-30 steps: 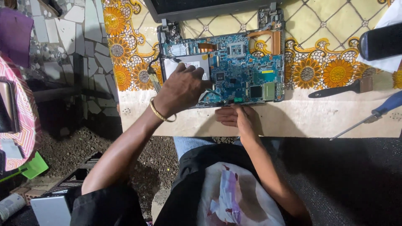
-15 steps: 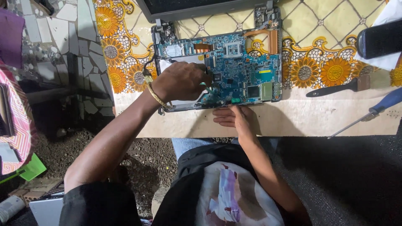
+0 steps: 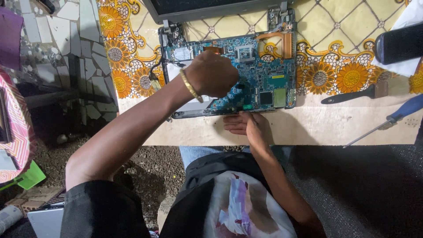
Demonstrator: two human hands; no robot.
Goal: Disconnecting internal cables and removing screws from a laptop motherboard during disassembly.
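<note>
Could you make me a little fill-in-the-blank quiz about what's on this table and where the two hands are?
1. The left hand rests on a blue ____ board.
2. The left wrist wears a ____-coloured bangle.
3. The right hand lies flat on the table, just ____ the board's near edge.
4. The screwdriver at the right edge has a ____ handle.

Missing words: circuit; gold; below; blue
</note>
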